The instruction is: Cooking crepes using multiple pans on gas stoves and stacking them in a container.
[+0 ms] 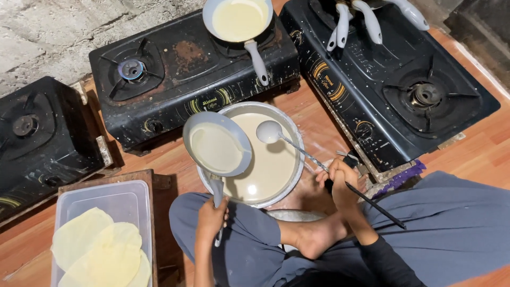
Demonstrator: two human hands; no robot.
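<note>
Left hand (211, 215) clenched on small grey frying pan (217, 144), right hand (340, 178) pinching long metal ladle (270, 132); best kept tilted over wide round metal batter basin (289, 125) (catching drips).

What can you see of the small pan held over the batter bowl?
The pan is small, round and grey, metal by its look, with a pale grey handle. A thin, even layer of cream batter coats its inside. It is tilted, face up toward the camera, over the left part of the batter bowl; whether it touches the rim is unclear. The left hand grips the handle's lower end. The ladle is beside it, apart.
</note>
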